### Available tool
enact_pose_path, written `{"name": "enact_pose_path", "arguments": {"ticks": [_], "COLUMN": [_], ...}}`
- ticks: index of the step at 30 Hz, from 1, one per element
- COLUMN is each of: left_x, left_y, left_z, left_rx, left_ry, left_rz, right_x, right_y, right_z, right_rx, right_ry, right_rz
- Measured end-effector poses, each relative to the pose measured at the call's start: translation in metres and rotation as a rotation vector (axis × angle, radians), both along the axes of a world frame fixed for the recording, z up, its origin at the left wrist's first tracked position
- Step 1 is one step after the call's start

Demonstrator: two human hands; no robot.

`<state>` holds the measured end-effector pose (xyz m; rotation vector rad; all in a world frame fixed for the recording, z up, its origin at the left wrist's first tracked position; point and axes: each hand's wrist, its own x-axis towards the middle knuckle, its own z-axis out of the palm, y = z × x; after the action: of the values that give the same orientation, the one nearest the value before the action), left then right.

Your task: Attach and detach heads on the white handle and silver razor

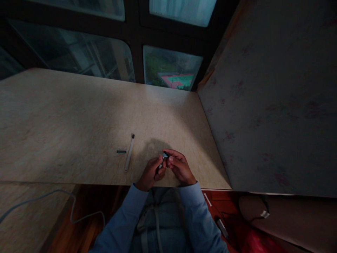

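Note:
Both my hands meet over the near edge of a light wooden desk (79, 116). My left hand (151, 174) and my right hand (179, 167) are closed together on a small dark and silvery object (164, 156), too small to name, pinched between the fingertips. To the left of my hands a long thin pale strip (129, 152) lies on the desk. A short dark piece (121, 151) lies just beside it. Light blue sleeves cover both my forearms.
A pale wall or panel (273, 98) stands along the right side of the desk. Dark-framed windows (168, 66) run behind the desk. A grey cable (71, 211) trails over the wooden surface at lower left. Red things lie on the floor at lower right.

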<state>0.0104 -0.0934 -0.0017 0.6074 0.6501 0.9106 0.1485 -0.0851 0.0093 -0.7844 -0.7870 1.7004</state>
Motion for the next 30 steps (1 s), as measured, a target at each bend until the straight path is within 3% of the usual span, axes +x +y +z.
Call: {"name": "enact_pose_path", "arguments": {"ticks": [13, 19, 25, 30], "left_x": [0.004, 0.003, 0.003, 0.002], "left_y": [-0.004, -0.002, -0.005, -0.007], "left_z": [0.008, 0.01, 0.01, 0.01], "left_rx": [0.004, -0.004, 0.029, 0.043], "left_ry": [0.076, 0.061, 0.096, 0.088], "left_rz": [0.087, 0.074, 0.02, 0.019], "right_x": [0.0, -0.004, -0.004, -0.002], "right_y": [0.001, 0.001, 0.001, 0.001], "right_z": [-0.004, -0.003, 0.002, 0.002], "right_rx": [0.027, 0.072, 0.018, 0.038], "right_ry": [-0.023, -0.083, -0.088, -0.043], "right_rz": [-0.023, -0.125, -0.247, -0.196]}}
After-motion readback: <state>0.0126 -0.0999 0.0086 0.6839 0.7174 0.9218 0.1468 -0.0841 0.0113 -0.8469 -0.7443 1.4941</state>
